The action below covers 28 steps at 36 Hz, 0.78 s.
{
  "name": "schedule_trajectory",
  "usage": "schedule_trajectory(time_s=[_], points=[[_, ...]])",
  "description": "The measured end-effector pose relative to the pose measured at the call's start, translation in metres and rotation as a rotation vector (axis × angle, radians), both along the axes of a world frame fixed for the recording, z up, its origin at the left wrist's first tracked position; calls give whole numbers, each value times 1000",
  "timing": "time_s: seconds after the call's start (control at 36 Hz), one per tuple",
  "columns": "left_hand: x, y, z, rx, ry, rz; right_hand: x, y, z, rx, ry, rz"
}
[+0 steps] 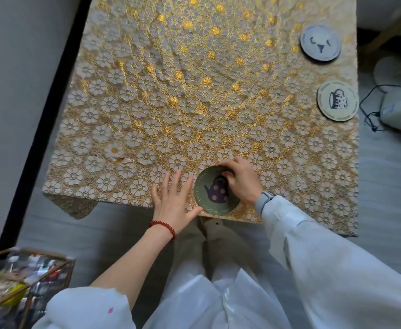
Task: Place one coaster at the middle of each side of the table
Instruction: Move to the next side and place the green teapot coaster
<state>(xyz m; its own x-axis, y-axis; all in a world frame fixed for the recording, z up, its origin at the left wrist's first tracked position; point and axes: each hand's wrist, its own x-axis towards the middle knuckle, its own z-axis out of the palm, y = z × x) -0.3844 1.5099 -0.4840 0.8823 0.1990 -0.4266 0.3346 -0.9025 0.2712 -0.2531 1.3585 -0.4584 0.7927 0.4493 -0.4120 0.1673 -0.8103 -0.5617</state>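
Three coasters lie flat on the table [147, 91]: a green coaster [214, 197] at the near edge, its teapot spout pointing left, and two pale coasters [320, 42] [337, 100] along the right edge. Right hand [241, 180] pinches the green coaster's far rim, while the left hand [174, 198] rests spread flat, thumb touching its near-left rim.

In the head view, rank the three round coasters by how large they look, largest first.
1. Green round coaster with the purple teapot, nearest the camera, partly under the right hand.
2-3. Cream coaster with the blue cup and grey coaster with dark marks look alike; unranked. Nearness may explain the difference.
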Motion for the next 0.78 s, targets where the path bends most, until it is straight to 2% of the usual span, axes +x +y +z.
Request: schedule_trajectory(time_s=[0.31,0.78], points=[[-10,28,1,34,-13,12,-4,24,1,31,2,-1],[-9,28,2,32,13,18,-5,26,-5,9,-61,24]])
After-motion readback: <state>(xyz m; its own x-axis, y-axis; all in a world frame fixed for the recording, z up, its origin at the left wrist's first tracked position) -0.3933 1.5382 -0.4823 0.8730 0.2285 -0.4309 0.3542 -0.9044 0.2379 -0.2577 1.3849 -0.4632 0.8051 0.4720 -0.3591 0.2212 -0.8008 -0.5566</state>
